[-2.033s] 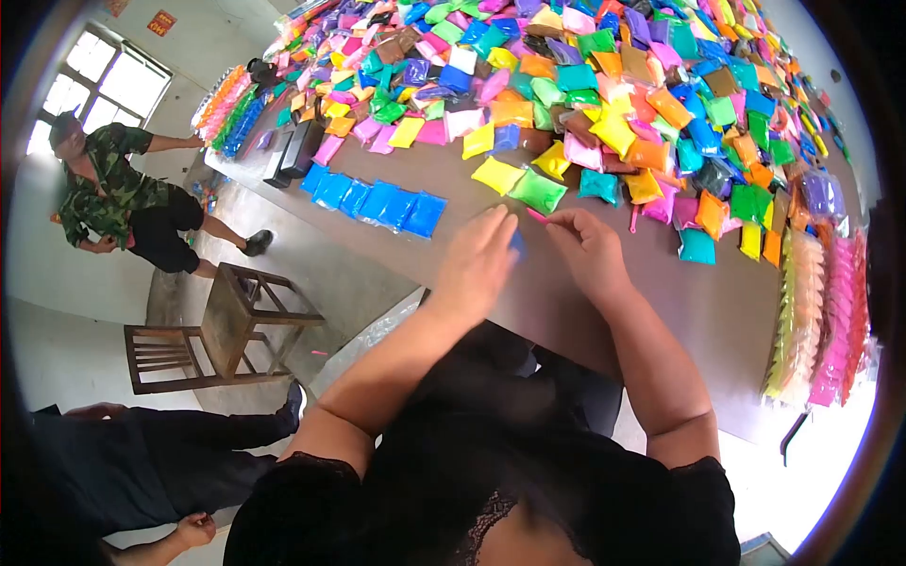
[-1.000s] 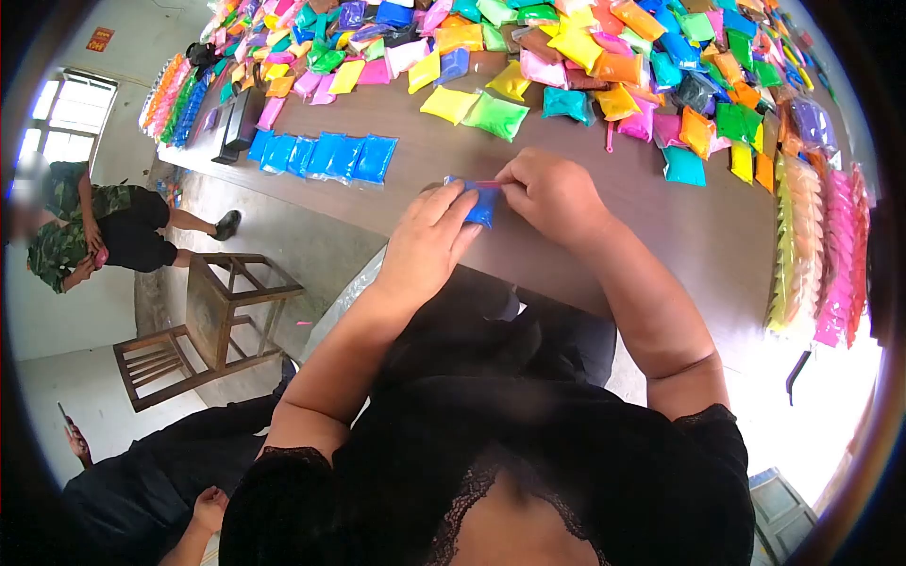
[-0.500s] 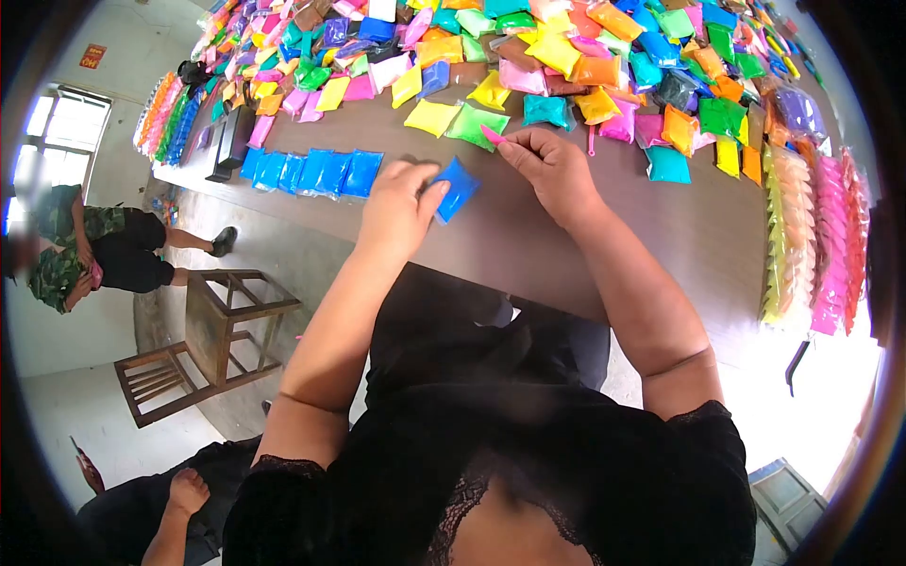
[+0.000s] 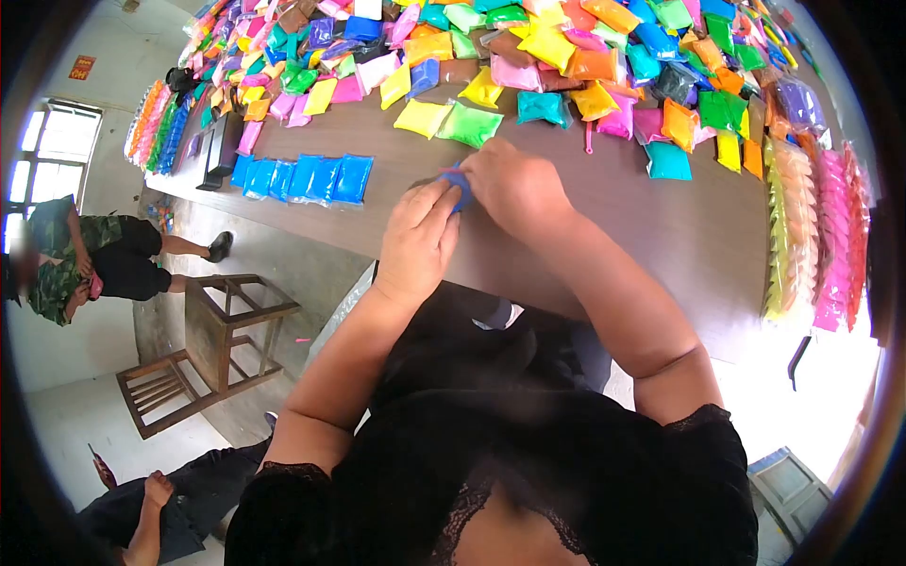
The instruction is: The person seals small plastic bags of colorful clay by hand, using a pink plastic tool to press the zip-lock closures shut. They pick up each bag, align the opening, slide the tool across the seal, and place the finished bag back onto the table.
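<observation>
A blue packet [image 4: 460, 189] in thin clear film is gripped by the fingers of my left hand [image 4: 420, 226], over the middle of the table. My right hand [image 4: 517, 189] meets it at the packet's upper right edge, fingers closed in a pinch. The small pink pointed piece seen in that hand a moment earlier is now covered by the fingers. To the left of my left hand lies a row of blue packets [image 4: 321, 179], side by side. A green packet [image 4: 470, 124] and a yellow packet [image 4: 422, 117] lie just beyond my hands.
A heap of many-coloured packets [image 4: 547, 45] spreads along the far side of the brown table [image 4: 661, 245]. Strips of packets [image 4: 791, 226] lie at the right edge. Beyond the left edge are a wooden chair [image 4: 209, 330] and a person in camouflage [image 4: 104, 241]; another person's hand [image 4: 158, 488] shows lower left.
My right hand has moved left and down to the blue packet, and its pink piece has gone out of sight. My left hand now wraps further over the packet.
</observation>
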A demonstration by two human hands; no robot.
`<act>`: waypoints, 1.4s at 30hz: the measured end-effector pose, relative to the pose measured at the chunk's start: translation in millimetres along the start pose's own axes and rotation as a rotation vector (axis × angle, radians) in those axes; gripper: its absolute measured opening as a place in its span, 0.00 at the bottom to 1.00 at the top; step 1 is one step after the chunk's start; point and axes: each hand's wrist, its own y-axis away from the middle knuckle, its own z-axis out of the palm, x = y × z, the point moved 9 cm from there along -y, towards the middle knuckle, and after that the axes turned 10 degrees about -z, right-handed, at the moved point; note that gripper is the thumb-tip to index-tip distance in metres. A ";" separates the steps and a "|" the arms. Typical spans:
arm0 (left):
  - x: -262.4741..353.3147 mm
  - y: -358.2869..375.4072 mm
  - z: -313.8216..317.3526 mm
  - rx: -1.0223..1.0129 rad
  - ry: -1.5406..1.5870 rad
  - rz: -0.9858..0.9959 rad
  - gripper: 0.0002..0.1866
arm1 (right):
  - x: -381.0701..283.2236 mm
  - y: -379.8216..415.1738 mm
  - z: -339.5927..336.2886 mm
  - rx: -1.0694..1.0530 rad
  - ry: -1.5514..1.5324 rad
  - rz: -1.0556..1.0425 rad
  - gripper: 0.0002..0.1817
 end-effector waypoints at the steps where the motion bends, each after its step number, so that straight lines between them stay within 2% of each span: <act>1: -0.9 0.1 -0.5 0.012 -0.001 -0.005 0.17 | 7.7 -1.1 3.8 -0.087 0.134 0.058 0.04; 2: -1.9 0.2 -1.4 0.017 0.001 -0.004 0.17 | 9.8 1.1 2.5 -0.088 0.138 0.055 0.04; 4: -0.2 2.3 -3.1 -0.006 0.028 0.054 0.15 | 14.1 8.4 -12.8 0.103 -0.056 0.045 0.06; 8: -0.6 5.8 -5.8 0.008 -0.024 0.122 0.14 | -1.0 12.9 -16.8 0.044 -0.100 -0.051 0.05; 10: 2.5 3.3 -8.9 0.004 -0.084 0.153 0.14 | 22.8 11.3 -16.6 0.004 0.021 0.110 0.05; 11: 0.9 3.2 -10.8 0.010 -0.089 0.156 0.14 | 24.2 11.3 -19.0 0.009 0.022 0.104 0.05; 13: -5.4 7.6 -13.9 0.016 -0.003 0.115 0.14 | 24.3 14.0 -29.9 0.151 -0.164 0.069 0.05; 16: -0.4 12.4 -13.4 -0.010 -0.024 0.083 0.14 | 22.1 11.9 -32.0 0.182 -0.171 0.057 0.04; 20: 2.7 9.0 -5.4 -0.010 -0.018 -0.064 0.14 | 14.3 12.0 -28.6 0.117 -0.221 0.083 0.05; 26: -0.1 6.7 -5.7 -0.063 -0.007 0.035 0.15 | 0.1 10.4 -17.5 0.012 -0.191 -0.035 0.06; 29: 6.2 0.0 -8.3 -0.048 -0.016 0.140 0.18 | 17.5 11.5 -22.4 -0.011 -0.040 0.088 0.08; 31: 4.2 -9.7 -11.2 -0.010 -0.027 0.042 0.16 | 25.1 11.3 -30.9 0.054 -0.223 0.161 0.07; 34: 9.5 -9.4 -6.5 -0.045 -0.095 -0.030 0.15 | 28.4 12.2 -32.6 0.122 -0.317 0.207 0.06; 35: 5.7 -11.4 -9.0 -0.040 -0.098 -0.030 0.15 | 30.2 9.4 -32.8 0.124 -0.317 0.202 0.06; 37: 13.8 -1.4 -11.8 -0.081 -0.083 0.189 0.17 | 31.5 12.9 -34.6 0.183 -0.362 0.183 0.06; 41: 9.5 8.1 -14.5 -0.107 -0.022 0.189 0.17 | 23.2 10.8 -31.3 0.140 -0.285 0.113 0.06; 42: 12.5 6.5 -16.8 -0.093 0.008 0.127 0.17 | 17.3 10.5 -29.9 0.116 -0.280 0.092 0.06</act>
